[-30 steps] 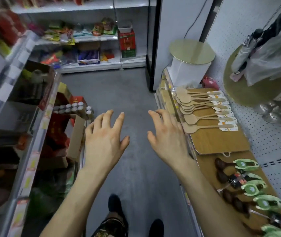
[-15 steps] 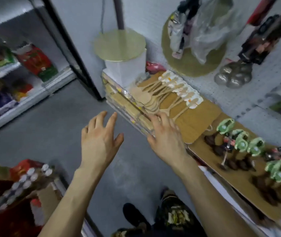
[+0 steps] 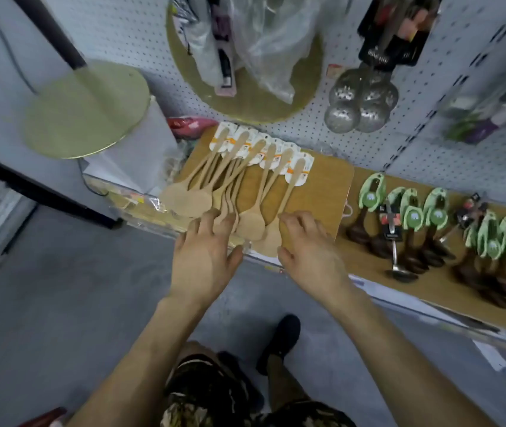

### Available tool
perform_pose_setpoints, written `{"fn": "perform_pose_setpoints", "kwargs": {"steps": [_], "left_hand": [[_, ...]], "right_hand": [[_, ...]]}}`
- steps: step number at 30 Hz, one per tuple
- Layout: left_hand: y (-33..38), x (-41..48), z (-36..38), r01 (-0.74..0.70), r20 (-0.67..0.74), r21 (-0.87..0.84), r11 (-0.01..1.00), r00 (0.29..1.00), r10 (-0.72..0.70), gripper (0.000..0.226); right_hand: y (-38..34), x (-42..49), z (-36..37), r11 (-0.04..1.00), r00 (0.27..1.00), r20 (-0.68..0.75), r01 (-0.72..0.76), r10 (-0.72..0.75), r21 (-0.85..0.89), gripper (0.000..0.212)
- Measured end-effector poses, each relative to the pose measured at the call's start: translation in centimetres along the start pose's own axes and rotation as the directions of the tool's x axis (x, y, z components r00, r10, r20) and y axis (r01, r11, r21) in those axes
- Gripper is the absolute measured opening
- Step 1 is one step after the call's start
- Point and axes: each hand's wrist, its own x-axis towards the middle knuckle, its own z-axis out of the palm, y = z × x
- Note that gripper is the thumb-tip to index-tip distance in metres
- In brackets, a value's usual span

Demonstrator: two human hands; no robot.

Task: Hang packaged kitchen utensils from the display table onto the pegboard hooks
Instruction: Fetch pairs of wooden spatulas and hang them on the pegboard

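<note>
Packaged wooden spoons (image 3: 254,180) on the display table (image 3: 368,266) are met by both hands.
The spoons are fanned on a wooden board (image 3: 322,186), with their paper cards toward the pegboard (image 3: 307,131). The left hand (image 3: 205,260) is held spread, its fingertips laid on the spoon bowls. The right hand (image 3: 310,251) is bent loosely at the last spoon's bowl, thumb apart; whether the spoon is gripped cannot be told, since the fingertips are blurred. Dark utensils with green cards (image 3: 430,217) are laid further right, partly cut off at the edge.
</note>
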Motion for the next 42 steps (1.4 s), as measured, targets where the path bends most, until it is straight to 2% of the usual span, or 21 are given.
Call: {"fn": "perform_pose_setpoints", "kwargs": {"steps": [4, 6, 10, 17, 22, 25, 29, 31, 36, 42], "left_hand": [[-1.2, 6.1, 4.1, -0.186, 0.089, 0.032, 0.982, 0.979, 0.183, 0.054], [-1.9, 10.1, 6.7, -0.233, 0.132, 0.014, 0.972, 0.965, 0.229, 0.053], [-2.8, 17.6, 12.1, -0.256, 0.243, -0.059, 0.965, 0.934, 0.263, 0.053], [-4.4, 28.0, 20.4, -0.249, 0.388, -0.096, 0.964, 0.882, 0.266, 0.057], [-4.4, 32.1, 24.4, -0.195, 0.383, -0.173, 0.965, 0.890, 0.249, 0.062], [-4.1, 33.3, 26.1, -0.170, 0.354, -0.218, 0.961, 0.904, 0.240, 0.057], [-3.8, 34.1, 27.7, -0.120, 0.300, -0.271, 0.955, 0.932, 0.203, 0.051], [-3.8, 34.5, 28.1, -0.061, 0.294, -0.331, 0.942, 0.941, 0.164, 0.053], [-4.3, 34.4, 28.0, 0.072, 0.351, -0.518, 0.853, 0.927, 0.135, 0.056], [-4.2, 32.4, 25.6, 0.216, 0.405, -0.744, 0.632, 0.899, 0.169, 0.068]], "right_hand": [[2.2, 3.2, 2.2, 0.991, 0.990, 0.045, -0.132, 0.131, 0.014, 0.064], [3.3, 5.2, 3.9, 0.984, 0.982, 0.072, -0.175, 0.173, 0.016, 0.064], [5.6, 10.4, 7.2, 0.959, 0.960, 0.123, -0.265, 0.252, 0.101, 0.060], [9.2, 19.8, 14.0, 0.896, 0.918, 0.118, -0.394, 0.377, 0.204, 0.063], [11.4, 24.4, 17.4, 0.849, 0.881, 0.064, -0.470, 0.469, 0.240, 0.061], [12.1, 26.2, 18.6, 0.841, 0.866, 0.016, -0.490, 0.500, 0.232, 0.065], [11.8, 27.7, 19.5, 0.877, 0.877, -0.051, -0.474, 0.478, 0.077, 0.069], [11.4, 28.1, 19.7, 0.880, 0.877, -0.066, -0.472, 0.475, 0.053, 0.069], [12.2, 27.6, 18.4, 0.802, 0.831, 0.004, -0.538, 0.557, 0.260, 0.084], [13.7, 23.5, 16.6, 0.698, 0.808, -0.010, -0.502, 0.589, 0.510, 0.090]]}}
